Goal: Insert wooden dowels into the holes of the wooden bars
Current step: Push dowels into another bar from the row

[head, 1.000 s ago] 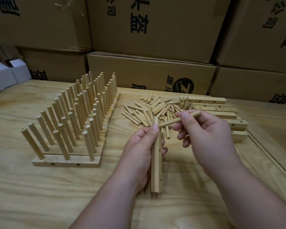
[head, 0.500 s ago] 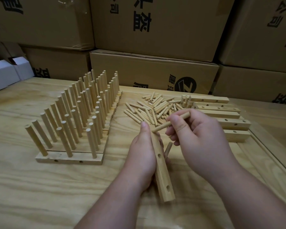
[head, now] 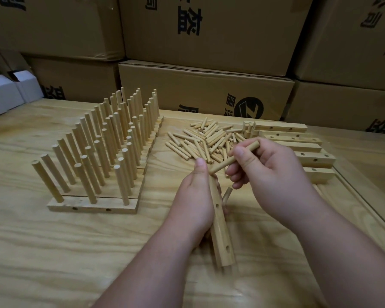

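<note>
Over the table (head: 53, 252), left hand (head: 192, 196) grips a bar (head: 220, 227); right hand (head: 269, 174) fingers pinch a tilted dowel (head: 233, 160).

Pale square wooden bar (head: 221, 232) with drilled holes, held slanted above table; light round wooden dowel (head: 233, 160) tilted, tip at bar's far end.

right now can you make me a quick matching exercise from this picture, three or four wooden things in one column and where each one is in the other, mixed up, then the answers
Things
1. drilled wooden bar
2. single round wooden dowel
3. loose pile of short wooden dowels
4. finished bars with upright dowels

Places
A. pinched in the right hand
B. lying on the table behind the hands
C. standing in rows on the table's left side
D. gripped in the left hand

Pairs: 1-D, 2-A, 3-B, 4-C
</note>
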A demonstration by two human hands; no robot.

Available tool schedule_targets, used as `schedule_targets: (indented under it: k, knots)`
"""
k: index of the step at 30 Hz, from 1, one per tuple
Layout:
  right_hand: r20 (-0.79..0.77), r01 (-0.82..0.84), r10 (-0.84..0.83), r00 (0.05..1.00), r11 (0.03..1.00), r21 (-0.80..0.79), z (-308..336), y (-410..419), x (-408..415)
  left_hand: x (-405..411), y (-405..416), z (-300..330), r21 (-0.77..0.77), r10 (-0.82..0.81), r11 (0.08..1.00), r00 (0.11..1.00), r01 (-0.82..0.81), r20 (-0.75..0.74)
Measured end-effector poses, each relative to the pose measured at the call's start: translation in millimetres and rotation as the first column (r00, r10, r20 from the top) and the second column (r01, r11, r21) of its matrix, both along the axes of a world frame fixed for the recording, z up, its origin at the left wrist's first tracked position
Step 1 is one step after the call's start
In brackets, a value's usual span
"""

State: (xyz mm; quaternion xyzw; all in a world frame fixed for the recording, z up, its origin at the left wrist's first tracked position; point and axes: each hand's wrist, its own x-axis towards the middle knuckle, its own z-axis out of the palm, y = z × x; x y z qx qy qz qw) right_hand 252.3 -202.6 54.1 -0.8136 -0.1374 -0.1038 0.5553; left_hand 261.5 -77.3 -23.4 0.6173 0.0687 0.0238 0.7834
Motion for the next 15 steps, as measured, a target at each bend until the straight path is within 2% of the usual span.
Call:
schedule_targets:
  k: [5, 10, 15]
  knots:
    - [0.096, 0.031, -0.025, 0.995, 0.997, -0.071, -8.4, 11.9, -1.1, 0.0, 0.7, 0.9, -0.004, 0.058, 0.998, 0.998, -0.058, 0.015]
    - [0.008, 0.0, 0.0, 1.0, 1.0, 0.01, -3.1, 5.0, 3.5, 0.3, 0.7, -1.4, 0.035, 0.005, 0.999, 1.0, -0.005, 0.01]
    - [0.076, 0.034, -0.031, 0.997, 0.999, -0.037, -9.5, 13.7, 0.4, 1.9, 0.9, -1.7, 0.023, 0.072, 0.997, 0.997, -0.072, 0.0]
